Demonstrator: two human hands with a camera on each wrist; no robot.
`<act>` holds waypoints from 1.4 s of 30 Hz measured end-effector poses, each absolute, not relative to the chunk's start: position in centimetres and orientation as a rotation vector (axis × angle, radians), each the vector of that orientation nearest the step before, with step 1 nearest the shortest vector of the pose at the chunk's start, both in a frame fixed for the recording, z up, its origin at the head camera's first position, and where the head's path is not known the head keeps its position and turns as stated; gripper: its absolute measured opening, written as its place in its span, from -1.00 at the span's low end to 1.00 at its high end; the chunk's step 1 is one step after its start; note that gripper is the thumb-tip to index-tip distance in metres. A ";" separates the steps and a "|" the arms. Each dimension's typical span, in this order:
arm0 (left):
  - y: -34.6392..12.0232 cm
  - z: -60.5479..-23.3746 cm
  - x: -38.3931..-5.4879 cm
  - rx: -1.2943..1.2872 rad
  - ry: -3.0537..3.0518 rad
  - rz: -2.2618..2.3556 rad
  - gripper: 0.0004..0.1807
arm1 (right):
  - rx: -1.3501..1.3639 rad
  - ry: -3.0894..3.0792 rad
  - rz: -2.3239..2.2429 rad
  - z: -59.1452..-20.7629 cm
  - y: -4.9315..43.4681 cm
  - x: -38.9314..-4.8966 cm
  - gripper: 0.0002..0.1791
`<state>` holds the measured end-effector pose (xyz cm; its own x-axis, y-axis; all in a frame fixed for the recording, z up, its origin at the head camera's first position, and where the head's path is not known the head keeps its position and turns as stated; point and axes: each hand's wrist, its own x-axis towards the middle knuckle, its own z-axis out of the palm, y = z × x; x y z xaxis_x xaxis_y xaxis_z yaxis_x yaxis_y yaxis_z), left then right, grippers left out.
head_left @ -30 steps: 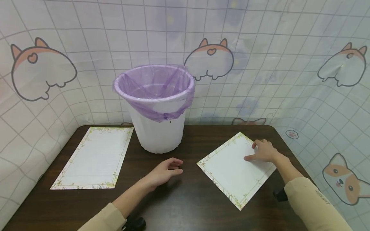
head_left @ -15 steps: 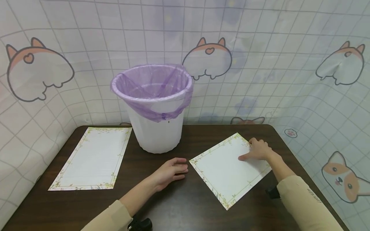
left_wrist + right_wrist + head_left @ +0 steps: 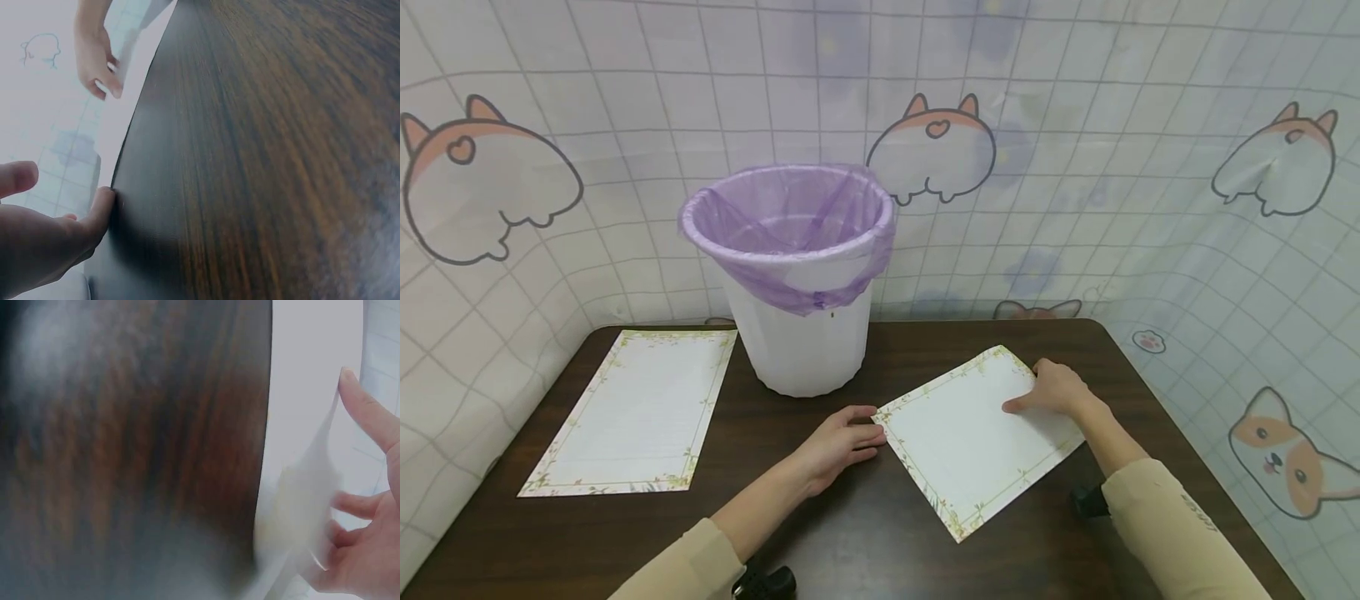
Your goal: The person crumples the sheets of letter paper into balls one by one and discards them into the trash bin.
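A white sheet of paper [image 3: 958, 446] with a floral border lies askew on the right half of the dark wooden table. My right hand [image 3: 1054, 390] grips its right edge, thumb on the upper face and fingers curled round the edge; in the right wrist view the paper [image 3: 315, 344] bulges between them. At the sheet's left corner, my left hand [image 3: 841, 448] has its fingers extended, fingertips right at the paper. The left wrist view shows a fingertip of that left hand [image 3: 53, 234] at the end of the sheet, low over the tabletop.
A second bordered sheet of paper [image 3: 628, 412] lies flat on the left of the table [image 3: 850, 550]. Between the two sheets, at the back, stands a white bin [image 3: 801, 350] lined with a purple bag [image 3: 808, 292]. A patterned curtain [image 3: 1075, 167] surrounds the table's back and sides.
The right hand and its sheet have shifted left, toward the left hand. The left hand has moved slightly right and its fingers have spread, now meeting the sheet's corner.
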<state>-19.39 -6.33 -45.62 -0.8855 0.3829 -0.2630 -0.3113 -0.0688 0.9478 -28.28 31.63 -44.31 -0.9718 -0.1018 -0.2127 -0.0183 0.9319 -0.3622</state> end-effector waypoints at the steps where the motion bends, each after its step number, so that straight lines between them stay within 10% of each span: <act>1: -6.3 -45.6 -19.4 0.073 1.755 2.004 -0.39 | -0.075 2.854 -0.556 -44.4 31.5 -28.3 0.11; 42: -5.0 -45.5 -19.4 -0.065 1.691 2.129 -0.27 | -0.450 2.767 -1.278 -46.9 29.9 -27.2 -0.79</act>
<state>-19.36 -5.05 -45.51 -0.9113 0.2920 -0.2903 -0.3489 -0.1731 0.9210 -27.23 29.89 -46.86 -0.9556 -0.2871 0.0668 -0.2371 0.6138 -0.7531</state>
